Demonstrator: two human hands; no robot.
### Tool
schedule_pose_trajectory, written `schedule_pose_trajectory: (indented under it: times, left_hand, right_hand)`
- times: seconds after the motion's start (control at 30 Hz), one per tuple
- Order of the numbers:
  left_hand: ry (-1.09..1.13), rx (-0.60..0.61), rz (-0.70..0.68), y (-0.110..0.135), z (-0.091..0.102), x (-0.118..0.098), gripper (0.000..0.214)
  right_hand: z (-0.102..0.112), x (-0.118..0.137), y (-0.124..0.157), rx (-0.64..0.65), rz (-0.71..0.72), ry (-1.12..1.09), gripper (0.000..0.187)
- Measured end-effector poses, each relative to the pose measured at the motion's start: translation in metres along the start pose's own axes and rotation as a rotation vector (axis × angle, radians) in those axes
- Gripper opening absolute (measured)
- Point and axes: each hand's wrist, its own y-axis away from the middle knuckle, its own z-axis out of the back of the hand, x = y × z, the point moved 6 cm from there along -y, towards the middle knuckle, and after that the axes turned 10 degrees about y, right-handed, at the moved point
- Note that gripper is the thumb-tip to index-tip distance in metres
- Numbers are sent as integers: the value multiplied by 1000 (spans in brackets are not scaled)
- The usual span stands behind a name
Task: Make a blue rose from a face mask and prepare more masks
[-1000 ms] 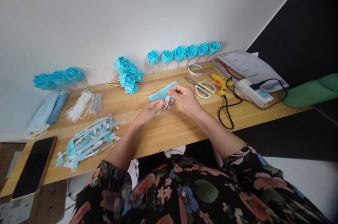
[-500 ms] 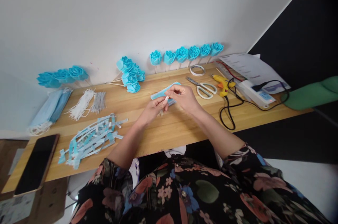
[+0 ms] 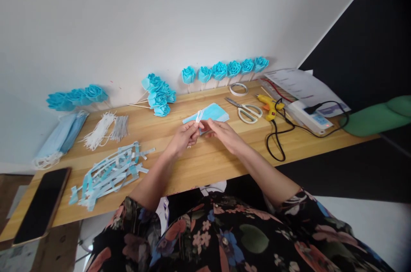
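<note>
My left hand [image 3: 186,137] is closed, pinching thin white elastic cords [image 3: 199,115] that stick up in loops between thumb and fingers. A short white end shows below that hand. Beside it, my right hand [image 3: 223,132] has its fingers curled in, the thumb pointing at the left fingertips; what it pinches, if anything, is too small to make out. Just behind both hands lies a fanned stack of light blue fabric pieces [image 3: 213,111], its near part hidden by the fingers.
Blue fabric flowers [image 3: 220,71] on sticks lean on the wall. Scissors [image 3: 245,110], a tape roll [image 3: 238,89], a yellow glue gun [image 3: 271,105] and a power strip [image 3: 311,116] lie to the right. Masks [image 3: 62,135], white cords [image 3: 99,131], blue strips [image 3: 111,173] and a phone [image 3: 41,205] are left.
The hands have come down slightly and the right hand has drawn back from the left. White loops now stand up from the left hand, and more of the blue stack shows.
</note>
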Motion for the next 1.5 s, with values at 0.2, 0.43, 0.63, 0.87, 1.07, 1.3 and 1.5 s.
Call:
schedule_pose_trajectory:
  times: [0.2,0.43,0.63,0.87,1.07,1.3,1.5]
  left_hand:
    - [-74,45,50,0,-4,9,52]
    - [-236,103,69,-2,-1,13,54]
    - [-633,-179,-357,-1,10,-32,47]
    - [-524,-61,-407,9,-36,-56,36]
    - [-213,32,-239,3,-50,-26,42]
    - [-141,-71,-60,25,-20,-38,38]
    - [-1013,-783,-141,98,123,-160,28]
  right_hand:
    - [-7,10,-3,-115,77,16,37]
    - [30,34,-3,-315,111,-29,35]
    - [41,55,7,-272,213,124,30]
    - [27,58,16,-215,341,153,22]
    - [20,59,18,-181,321,173,35]
    - [19,48,28,-90,292,240,32]
    - [48,8,66,-134,142,425,39]
